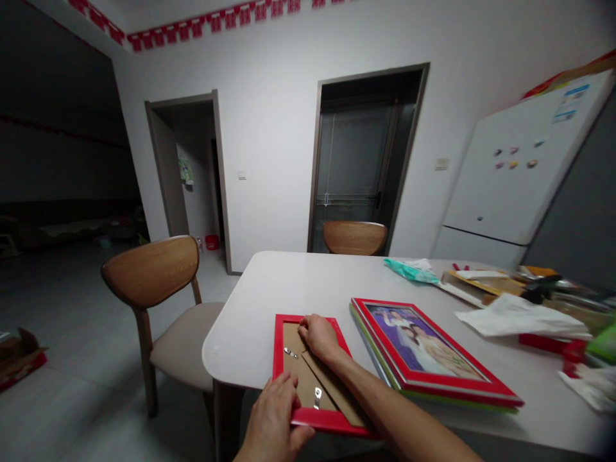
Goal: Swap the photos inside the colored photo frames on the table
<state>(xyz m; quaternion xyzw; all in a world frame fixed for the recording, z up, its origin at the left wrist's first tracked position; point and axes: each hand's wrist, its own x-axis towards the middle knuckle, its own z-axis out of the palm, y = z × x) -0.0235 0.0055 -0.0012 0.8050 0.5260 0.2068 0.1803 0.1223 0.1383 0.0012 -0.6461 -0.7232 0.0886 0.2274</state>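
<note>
A red picture frame (278, 343) lies face down at the near edge of the white table, its brown backing board (304, 378) showing. On the board are small metal clips (317, 397) and a long brown stand flap (332, 388), partly covered by my right forearm. My left hand (274, 410) grips the frame's near left corner, with the thumb along the near rim. Curled and closed, my right hand (318, 337) rests at the far part of the board. Its fingertips touch the board near the rim; anything between them is hidden.
To the right, a stack of frames is topped by a red-framed photo (418, 340). Beyond it lie a teal packet (411, 271), white paper (520, 316) and clutter. A wooden chair (154, 273) stands left of the table (269, 282), another chair (355, 237) behind it.
</note>
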